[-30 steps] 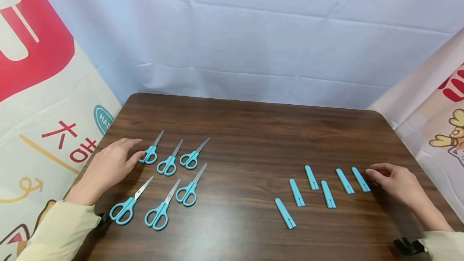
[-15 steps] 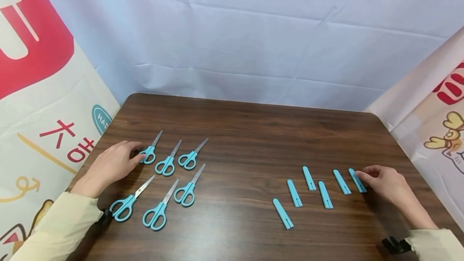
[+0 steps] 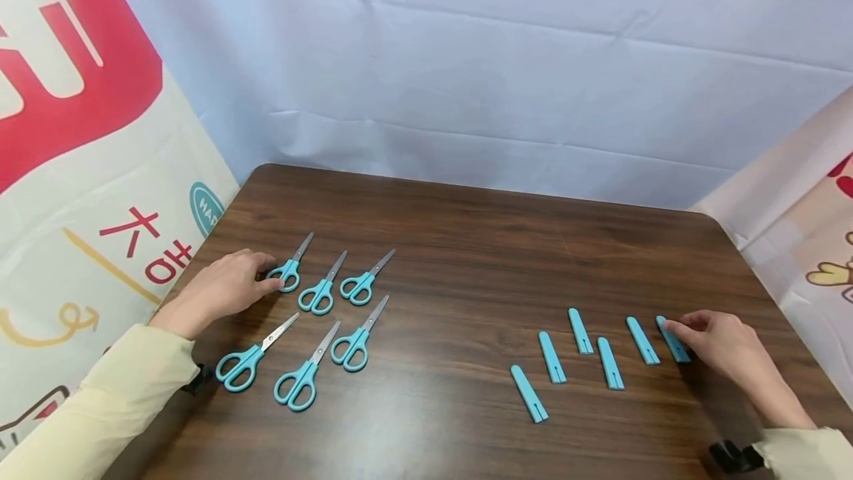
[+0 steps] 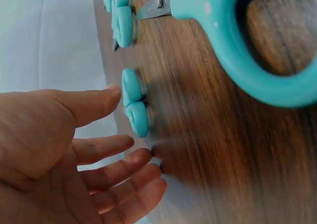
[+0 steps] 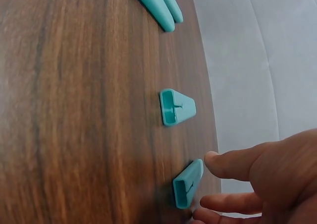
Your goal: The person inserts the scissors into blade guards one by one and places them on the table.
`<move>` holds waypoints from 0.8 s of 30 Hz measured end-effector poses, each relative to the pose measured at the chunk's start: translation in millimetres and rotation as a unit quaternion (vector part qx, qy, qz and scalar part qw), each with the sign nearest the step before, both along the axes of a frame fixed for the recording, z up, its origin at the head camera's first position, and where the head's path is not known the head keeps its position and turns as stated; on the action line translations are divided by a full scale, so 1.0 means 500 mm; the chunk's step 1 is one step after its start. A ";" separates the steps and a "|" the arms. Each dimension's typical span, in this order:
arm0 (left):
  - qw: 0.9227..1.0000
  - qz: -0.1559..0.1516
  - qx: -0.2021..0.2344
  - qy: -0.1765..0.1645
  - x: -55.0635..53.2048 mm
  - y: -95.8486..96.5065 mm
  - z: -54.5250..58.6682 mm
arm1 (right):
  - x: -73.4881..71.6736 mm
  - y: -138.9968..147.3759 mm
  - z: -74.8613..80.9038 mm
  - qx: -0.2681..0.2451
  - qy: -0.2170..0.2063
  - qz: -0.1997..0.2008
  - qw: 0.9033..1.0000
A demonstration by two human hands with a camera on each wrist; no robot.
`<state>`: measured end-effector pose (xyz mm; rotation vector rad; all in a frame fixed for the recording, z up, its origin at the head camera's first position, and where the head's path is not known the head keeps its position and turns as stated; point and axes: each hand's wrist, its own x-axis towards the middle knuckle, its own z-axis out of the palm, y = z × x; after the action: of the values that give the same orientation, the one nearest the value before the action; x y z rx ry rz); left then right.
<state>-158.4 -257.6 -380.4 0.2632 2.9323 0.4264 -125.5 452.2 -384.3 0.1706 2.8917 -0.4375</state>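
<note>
Several turquoise-handled scissors [image 3: 318, 295] lie on the left half of the table, blades pointing away. My left hand [image 3: 229, 287] is at the farthest-left pair of scissors [image 3: 289, 272], thumb and fingers on either side of its handle loops. In the left wrist view the thumb and fingers are spread apart, close to those loops. On the right lie several turquoise blade caps [image 3: 578, 332]. Over the rightmost blade cap [image 3: 678, 350] is my right hand [image 3: 726, 347], its thumb overlapping the cap. The right wrist view shows this cap's slotted open end [image 5: 184, 190] beside the extended thumb, fingers partly cut off.
Brown wood-grain table [image 3: 453, 243] with rounded far corners. A pale cloth [image 3: 466, 80] hangs behind it, and printed cloths [image 3: 133, 169] stand at both sides. Two larger scissors [image 3: 296, 385] lie nearest the front on the left.
My right hand has moved left, from beside the rightmost cap to over it. The left hand has edged closer around the far-left scissors' handles. The head view has shifted slightly.
</note>
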 end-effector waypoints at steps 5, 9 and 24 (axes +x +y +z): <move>1.000 0.013 -0.006 -0.003 -0.010 0.012 -0.005 | 0.000 -0.007 0.001 0.006 -0.004 0.000 1.000; 1.000 0.023 -0.007 -0.009 -0.022 0.016 -0.006 | -0.001 -0.010 0.003 0.008 0.000 -0.002 1.000; 0.996 0.054 0.021 -0.063 -0.056 0.009 -0.017 | -0.009 -0.025 -0.001 -0.004 -0.007 -0.029 1.000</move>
<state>-186.2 -253.0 -389.1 0.0802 2.8258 0.4999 -130.2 440.0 -384.7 0.2573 2.8764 -0.4547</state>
